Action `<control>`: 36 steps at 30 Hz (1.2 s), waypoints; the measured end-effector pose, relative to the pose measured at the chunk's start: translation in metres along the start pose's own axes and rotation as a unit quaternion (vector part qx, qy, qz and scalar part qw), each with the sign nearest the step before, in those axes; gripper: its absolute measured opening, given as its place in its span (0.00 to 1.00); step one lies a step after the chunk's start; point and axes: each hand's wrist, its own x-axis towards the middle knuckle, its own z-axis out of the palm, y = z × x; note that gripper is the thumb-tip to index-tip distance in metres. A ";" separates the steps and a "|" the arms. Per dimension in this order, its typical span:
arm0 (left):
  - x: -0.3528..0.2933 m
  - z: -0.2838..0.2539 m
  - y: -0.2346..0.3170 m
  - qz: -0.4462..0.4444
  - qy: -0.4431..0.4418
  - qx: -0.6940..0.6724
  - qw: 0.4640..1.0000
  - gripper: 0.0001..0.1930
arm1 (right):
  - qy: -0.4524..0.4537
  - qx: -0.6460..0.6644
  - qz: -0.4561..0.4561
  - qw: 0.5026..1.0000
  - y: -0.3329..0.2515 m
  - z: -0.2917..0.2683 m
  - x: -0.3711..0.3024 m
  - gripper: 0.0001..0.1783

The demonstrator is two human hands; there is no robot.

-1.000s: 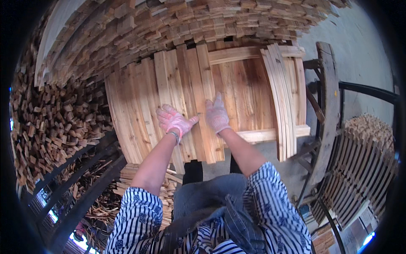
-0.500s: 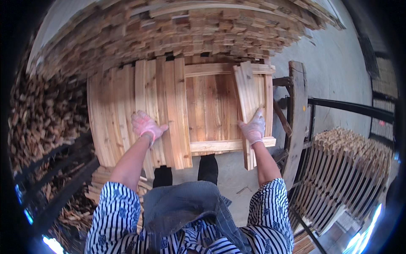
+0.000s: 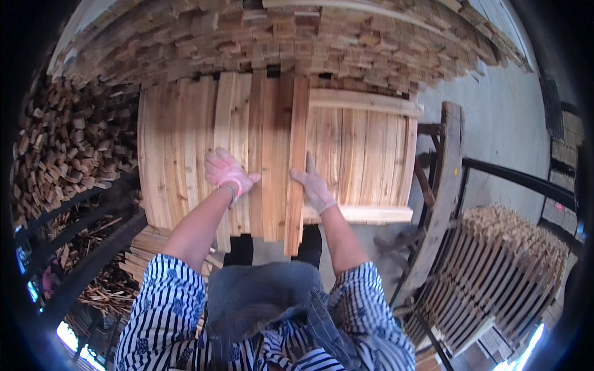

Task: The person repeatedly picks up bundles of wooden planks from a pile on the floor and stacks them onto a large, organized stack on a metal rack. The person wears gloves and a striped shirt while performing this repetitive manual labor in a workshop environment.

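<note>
My left hand (image 3: 228, 173), in a thin whitish glove with a pink edge, lies with spread fingers on loose wooden planks set side by side. My right hand (image 3: 317, 187), gloved the same way, has its thumb over a narrow reddish plank (image 3: 298, 136) and its other fingers along the right edge. That plank stands nearly upright in the view, its near end sticking out past the others. Beneath is a wide board panel (image 3: 365, 154) with a far crosspiece (image 3: 359, 101) and a near crosspiece (image 3: 371, 214). The planks cover its left part.
Stacked lumber (image 3: 266, 43) rises along the far side. Piled wood pieces (image 3: 74, 148) lie at left behind dark metal bars (image 3: 93, 266). To the right stand a wooden post (image 3: 444, 179), a black rail (image 3: 513, 176) and bundled slats (image 3: 501, 266). Grey concrete floor (image 3: 489, 117) shows beyond.
My right hand has moved left across the panel with the plank, which has straightened and now lies beside the other planks. My left hand still rests on the planks; the view has shifted slightly.
</note>
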 end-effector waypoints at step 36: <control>0.020 0.012 -0.006 0.004 -0.013 -0.031 0.999 0.68 | 0.248 -0.525 -0.033 0.813 -0.029 -0.027 0.043 0.59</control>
